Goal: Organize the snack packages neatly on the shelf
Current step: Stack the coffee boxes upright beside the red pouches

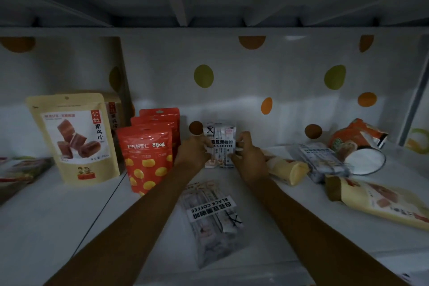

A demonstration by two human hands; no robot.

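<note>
1. At the far left edge of the shelf [69, 227], a flat package [21, 169] lies on its side, too blurred to read.
2. A tan haw-roll pouch [79, 137] stands upright, and a second tan pouch [113, 116] stands just behind it.
3. Three red chestnut pouches [148, 158] stand upright in a row, one behind the other.
4. The left hand [193, 151] grips the left edge of a black coffee pack [221, 144] with curled fingers. The pack is held upright, just right of the red pouches and near the dotted back wall [278, 72].
5. The right hand [248, 155] pinches the same pack's right edge.
6. A second black coffee pack [213, 218] lies flat between the forearms, nearer the front of the shelf.
7. To the right, a pale yellow packet [287, 169] and a third coffee pack [325, 162] lie flat.
8. Behind them an orange bag [357, 134] lies tipped over.
9. Nearer the front, a tan pouch [380, 199] lies flat.
</note>
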